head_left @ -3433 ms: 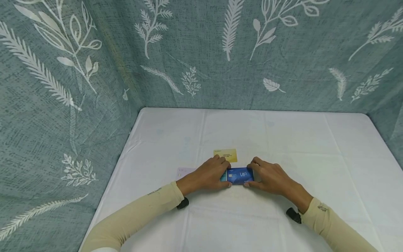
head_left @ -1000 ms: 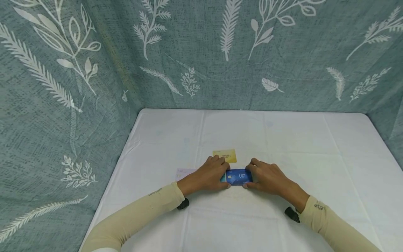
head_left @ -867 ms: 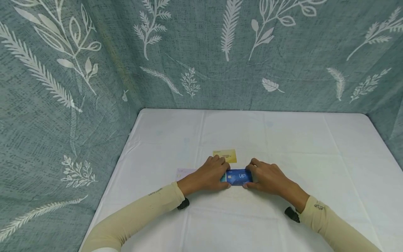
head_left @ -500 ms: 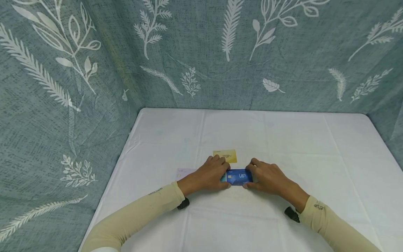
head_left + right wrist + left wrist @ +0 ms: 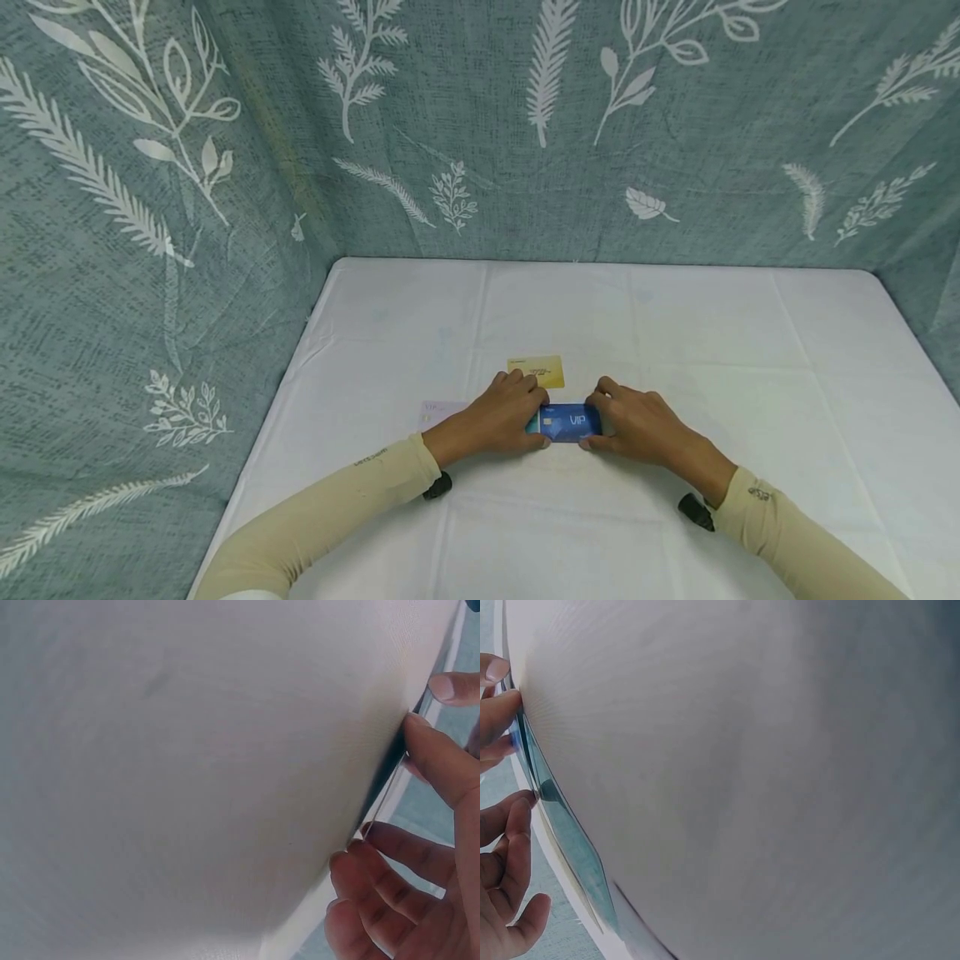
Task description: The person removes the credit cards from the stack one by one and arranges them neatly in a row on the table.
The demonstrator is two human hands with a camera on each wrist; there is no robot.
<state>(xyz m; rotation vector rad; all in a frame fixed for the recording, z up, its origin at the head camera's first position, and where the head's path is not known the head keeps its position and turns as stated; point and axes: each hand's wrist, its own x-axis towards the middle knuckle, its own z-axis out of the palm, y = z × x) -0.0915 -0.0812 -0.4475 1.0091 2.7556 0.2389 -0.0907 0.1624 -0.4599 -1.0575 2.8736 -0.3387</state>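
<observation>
A blue VIP card [image 5: 568, 422] lies flat on the white table, held between both hands. My left hand [image 5: 501, 415] pinches its left end, thumb at the near edge and fingers at the far edge. Part of a teal card [image 5: 532, 422] shows under that hand, beside the blue one; in the left wrist view the teal card [image 5: 577, 851] is seen at a low angle. My right hand [image 5: 637, 421] pinches the right end of the blue card in the same way. The left forearm and hand partly cover a pale lilac card [image 5: 441, 411].
Just behind the left fingers lies a yellow card [image 5: 543, 369], its near edge close to them. White cloth covers the table [image 5: 712, 333]. A grey-green leaf-patterned curtain [image 5: 480, 108] stands along the back and left sides.
Compared with the oldest frame, the right hand and the blue card sit very slightly nearer the person and to the left. Over the last second nothing visibly moves.
</observation>
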